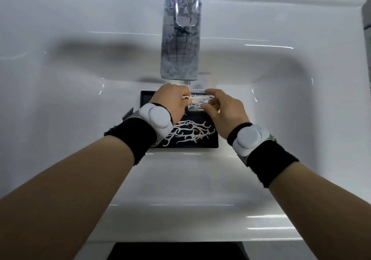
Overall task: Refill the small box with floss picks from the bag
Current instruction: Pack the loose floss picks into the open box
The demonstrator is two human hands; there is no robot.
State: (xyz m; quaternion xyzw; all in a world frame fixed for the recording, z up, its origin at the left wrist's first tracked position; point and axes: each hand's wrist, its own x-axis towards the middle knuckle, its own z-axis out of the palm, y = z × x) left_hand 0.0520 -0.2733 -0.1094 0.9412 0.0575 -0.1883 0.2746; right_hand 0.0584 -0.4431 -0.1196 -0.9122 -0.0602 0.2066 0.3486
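A small clear box (197, 107) with white floss picks in it sits at the far end of a black tray (146, 96) in a white sink. My left hand (170, 101) pinches a few floss picks at the box's left edge. My right hand (222, 110) holds the box from the right, thumb and fingers around its sides. Several loose white floss picks (190, 132) lie scattered on the near part of the tray. I do not see the bag.
A chrome faucet (181, 35) juts out above the far end of the tray, close over my hands. The white sink basin (80, 99) surrounds the tray, and its front rim (190, 189) lies beneath my forearms. Both wrists wear black bands with white sensors.
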